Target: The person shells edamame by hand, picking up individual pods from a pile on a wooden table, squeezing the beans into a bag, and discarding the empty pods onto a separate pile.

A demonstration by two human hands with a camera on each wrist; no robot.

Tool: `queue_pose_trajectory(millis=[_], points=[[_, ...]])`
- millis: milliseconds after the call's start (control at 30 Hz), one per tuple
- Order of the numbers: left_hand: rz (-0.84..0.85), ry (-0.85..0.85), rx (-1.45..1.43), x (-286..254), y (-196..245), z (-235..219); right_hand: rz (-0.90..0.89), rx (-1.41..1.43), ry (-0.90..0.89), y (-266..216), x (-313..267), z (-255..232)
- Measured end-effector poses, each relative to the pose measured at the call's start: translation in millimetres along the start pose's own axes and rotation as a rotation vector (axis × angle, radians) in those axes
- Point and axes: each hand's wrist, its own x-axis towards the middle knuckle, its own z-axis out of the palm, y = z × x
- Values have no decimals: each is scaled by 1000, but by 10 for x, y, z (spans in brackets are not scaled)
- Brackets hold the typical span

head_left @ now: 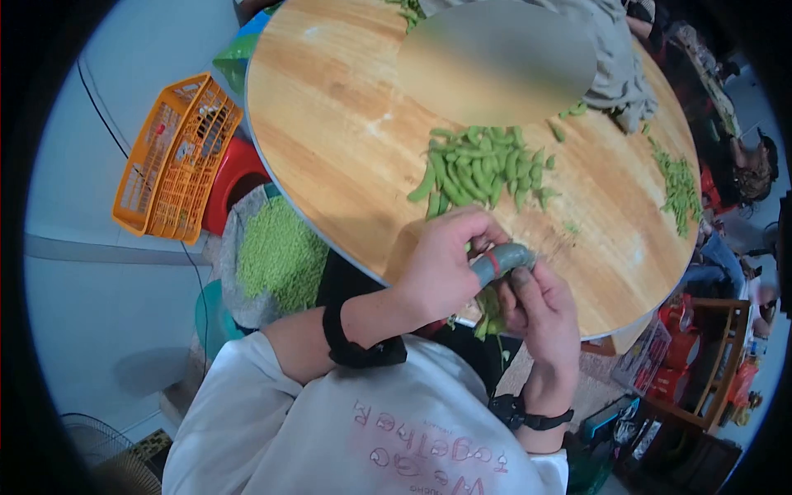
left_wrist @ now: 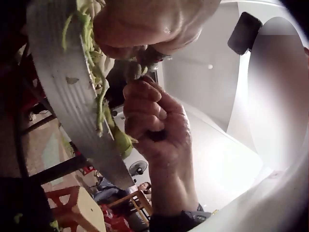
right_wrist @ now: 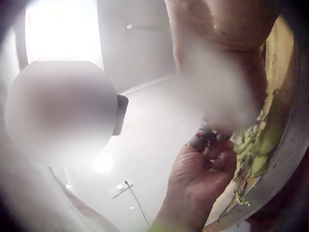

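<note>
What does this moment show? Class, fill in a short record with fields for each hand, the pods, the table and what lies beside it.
Left hand: grips a grey handled tool
Right hand: pinches a pod at the tool's tip
Pods: green pile mid-table, smaller heap at right
Table: round, wooden
Beside table: orange basket, bowl of shelled beans

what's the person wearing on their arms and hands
Both hands are bare, no gloves. The left hand has a wide black strap round its wrist, below a pushed-up white sleeve. The right hand has a thinner black band at its wrist. The white top carries pink lettering.
</note>
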Motion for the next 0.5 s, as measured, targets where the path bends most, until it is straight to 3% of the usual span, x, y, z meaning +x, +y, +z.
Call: queue_pose_trajectory(millis=[67, 133, 167, 267, 300, 367, 400, 467, 500], points=[[32, -27, 13, 19, -27, -18, -31, -44, 19, -1, -11, -26], [-110, -244, -400, 46, -69, -43, 82, 362, -138, -20, -39, -81], [-280, -384, -652, 36, -72, -67, 97, 464, -212, -5, -48, -119], [-291, -465, -878, 77, -125, -70, 84, 592, -272, -23, -50, -108], [-293, -467, -877, 92, -137, -39, 83, 595, -270, -19, -38, -109], [-40, -269, -476, 125, -157, 52, -81, 181, -19, 5, 8, -114], [-40, -270, -477, 127, -151, 56, -81, 181, -18, 38, 45, -91], [-88, -202, -253, 126, -115, 63, -410, -216, 222, 107, 112, -50], [-84, -207, -255, 131, -86, 61, -413, -218, 227, 91, 121, -83]])
